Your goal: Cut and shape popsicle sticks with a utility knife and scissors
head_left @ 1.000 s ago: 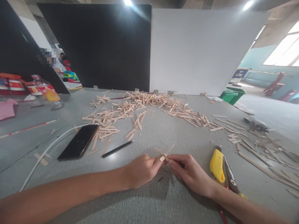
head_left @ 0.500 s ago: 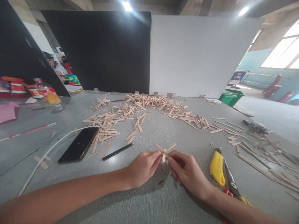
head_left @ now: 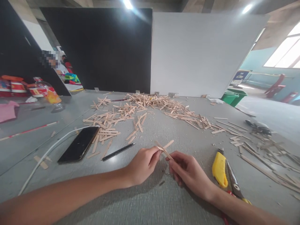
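Both hands meet at the middle of a grey table (head_left: 150, 200). My left hand (head_left: 142, 164) and my right hand (head_left: 187, 173) each pinch a small cross of thin wooden sticks (head_left: 164, 147), held just above the table. The fingers of both hands are closed round the lower ends of the sticks. A big heap of loose wooden sticks (head_left: 150, 107) spreads across the table beyond the hands.
A black phone (head_left: 79, 144) with a white cable (head_left: 44, 156) and a black pen (head_left: 118, 151) lie at the left. A yellow utility knife (head_left: 219, 168) and pliers (head_left: 234, 184) lie at the right. Black and white boards stand behind. Bottles (head_left: 47, 90) sit far left.
The stick cross has been lifted slightly and turned between the fingers; one stick now points up to the right. Both hands stay in much the same place.
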`<state>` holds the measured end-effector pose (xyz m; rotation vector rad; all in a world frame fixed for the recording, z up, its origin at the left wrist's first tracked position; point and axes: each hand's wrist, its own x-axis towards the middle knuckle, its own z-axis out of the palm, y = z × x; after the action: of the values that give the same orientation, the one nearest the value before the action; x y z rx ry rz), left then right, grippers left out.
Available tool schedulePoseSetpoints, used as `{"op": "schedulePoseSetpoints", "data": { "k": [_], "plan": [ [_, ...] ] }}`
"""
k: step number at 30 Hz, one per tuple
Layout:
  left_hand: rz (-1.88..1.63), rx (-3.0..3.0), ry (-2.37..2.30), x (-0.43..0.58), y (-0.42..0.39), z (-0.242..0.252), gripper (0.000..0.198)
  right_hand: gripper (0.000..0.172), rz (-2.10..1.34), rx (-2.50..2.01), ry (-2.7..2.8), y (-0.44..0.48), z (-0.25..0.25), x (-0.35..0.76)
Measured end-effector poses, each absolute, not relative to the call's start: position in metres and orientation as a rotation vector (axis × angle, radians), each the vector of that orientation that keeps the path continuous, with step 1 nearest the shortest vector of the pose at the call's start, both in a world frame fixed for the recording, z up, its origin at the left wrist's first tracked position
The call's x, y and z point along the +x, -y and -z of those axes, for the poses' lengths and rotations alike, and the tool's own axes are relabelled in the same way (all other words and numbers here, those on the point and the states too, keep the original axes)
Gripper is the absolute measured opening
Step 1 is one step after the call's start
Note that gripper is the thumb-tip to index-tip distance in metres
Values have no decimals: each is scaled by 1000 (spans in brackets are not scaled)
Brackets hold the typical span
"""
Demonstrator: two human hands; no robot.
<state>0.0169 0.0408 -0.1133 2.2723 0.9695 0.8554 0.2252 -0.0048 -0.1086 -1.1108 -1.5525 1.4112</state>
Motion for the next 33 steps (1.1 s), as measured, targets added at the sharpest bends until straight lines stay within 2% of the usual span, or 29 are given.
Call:
{"op": "schedulePoseSetpoints", "data": {
  "k": [4,9,12,15,18,21,23,24,27,29,31,33],
  "plan": [
    [-906,2230,-989,17,-43,111,30,34,-1278,-1076,1497,3,111,228],
    [-950,2282,-912,17,-42,111,25,46,-1120,-1123,1395,0,109,231],
    [-955,2288,-870,17,-41,113,25,37,-1161,-1183,1458,0,109,231],
    [-994,2234,-923,16,-41,114,25,37,-1111,-1248,1455,0,112,233],
    [-956,2200,-951,14,-39,113,46,36,-1000,-1278,1380,-2,114,235],
    [-858,2235,-980,12,-36,112,88,34,-984,-1265,1364,-4,115,236],
    [-809,2260,-992,12,-35,111,102,32,-996,-1249,1389,-4,116,235],
    [-794,2261,-975,12,-35,112,98,32,-998,-1241,1403,-4,116,235],
    [-788,2244,-886,13,-35,113,58,30,-992,-1215,1441,-3,117,234],
    [-806,2237,-861,13,-36,113,41,28,-975,-1199,1453,-2,116,234],
    [-814,2233,-864,13,-36,113,39,28,-957,-1194,1438,-2,115,234],
    [-805,2233,-847,13,-35,111,46,27,-949,-1202,1416,-3,114,234]
  ]
}}
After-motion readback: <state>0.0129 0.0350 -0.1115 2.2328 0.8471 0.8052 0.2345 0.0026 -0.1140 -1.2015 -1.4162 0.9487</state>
